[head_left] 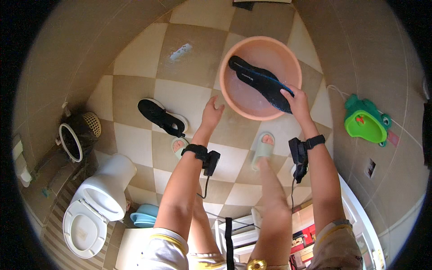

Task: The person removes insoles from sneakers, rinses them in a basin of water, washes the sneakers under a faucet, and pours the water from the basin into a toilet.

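Pinching a black insole (263,84), maybe two stacked, with the right grip (295,100) over the basin (258,118) of cloudy water (239,95). Not let go yet, can't really tell if dunked. Holding the left grip (211,116) spread, empty, between basin and shoe (157,116).

Checkered floor (193,100) between black shoe (155,113) and orange basin (222,78) leaves passage; left hand (212,114) hangs there, just beside rim. Basin rim bars low sideways approach. Black insole (262,82) in right hand (297,100) crosses basin diagonally (free entry from above either side).
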### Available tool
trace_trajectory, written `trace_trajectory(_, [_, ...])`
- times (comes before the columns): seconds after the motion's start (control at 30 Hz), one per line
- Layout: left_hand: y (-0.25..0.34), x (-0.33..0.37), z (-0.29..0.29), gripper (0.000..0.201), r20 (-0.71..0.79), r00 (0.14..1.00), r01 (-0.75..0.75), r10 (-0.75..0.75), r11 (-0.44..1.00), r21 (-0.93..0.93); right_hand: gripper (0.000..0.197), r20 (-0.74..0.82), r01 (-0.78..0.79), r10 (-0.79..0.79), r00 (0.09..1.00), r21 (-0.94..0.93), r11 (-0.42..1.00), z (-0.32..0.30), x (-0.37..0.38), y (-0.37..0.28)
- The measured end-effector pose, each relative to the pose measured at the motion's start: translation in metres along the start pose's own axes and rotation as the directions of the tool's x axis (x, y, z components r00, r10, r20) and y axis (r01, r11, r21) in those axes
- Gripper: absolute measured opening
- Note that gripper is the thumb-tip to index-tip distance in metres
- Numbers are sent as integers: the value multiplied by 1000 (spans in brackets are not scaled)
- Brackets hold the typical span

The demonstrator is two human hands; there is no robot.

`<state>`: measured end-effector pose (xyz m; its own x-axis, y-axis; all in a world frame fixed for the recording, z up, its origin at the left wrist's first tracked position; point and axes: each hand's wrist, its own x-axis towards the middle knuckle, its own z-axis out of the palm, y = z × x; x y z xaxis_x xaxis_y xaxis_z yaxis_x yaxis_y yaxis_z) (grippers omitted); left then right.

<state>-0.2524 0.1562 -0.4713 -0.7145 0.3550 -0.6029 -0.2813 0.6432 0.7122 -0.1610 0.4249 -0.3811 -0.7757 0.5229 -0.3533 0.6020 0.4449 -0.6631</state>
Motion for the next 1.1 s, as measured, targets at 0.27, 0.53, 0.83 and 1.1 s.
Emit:
trace_trajectory(0.27, [88, 11, 34, 46, 243, 953, -266, 181, 885, 383, 42, 2, -231, 232, 973, 111, 967, 45, 27, 108])
trace_trajectory(0.53, [83, 84, 100, 46, 301, 939, -345, 168, 498, 796, 33, 130, -277, 281, 951, -47, 960, 91, 36, 148])
trace_trajectory(0.83, [66, 130, 117, 60, 213, 968, -242, 132, 273, 931, 31, -89, -280, 273, 958, -81, 957, 105, 65, 154])
trace_trajectory(1.1, [41, 142, 106, 26, 216, 974, -145, -74, 531, 835, 46, 116, -221, 231, 966, -95, 971, 108, 71, 154])
